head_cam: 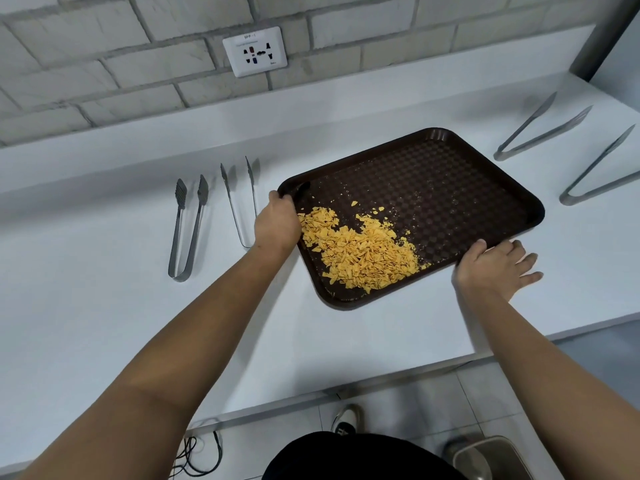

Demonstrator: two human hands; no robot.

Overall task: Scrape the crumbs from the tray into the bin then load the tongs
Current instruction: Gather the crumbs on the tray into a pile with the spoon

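A dark brown tray (pixel 450 188) lies on the white counter, with a heap of yellow crumbs (pixel 360 251) in its near left part. My left hand (pixel 277 220) grips the tray's left rim near the far corner. My right hand (pixel 495 268) touches the near right rim, thumb over the edge and fingers spread on the counter. Two pairs of metal tongs (pixel 188 230) (pixel 240 199) lie left of the tray. Two more pairs of tongs (pixel 543 129) (pixel 599 171) lie to its right.
A metal bin (pixel 491 457) stands on the floor at the lower right, below the counter edge. A wall socket (pixel 254 51) sits on the brick wall behind. Cables (pixel 197 459) lie on the floor at the lower left.
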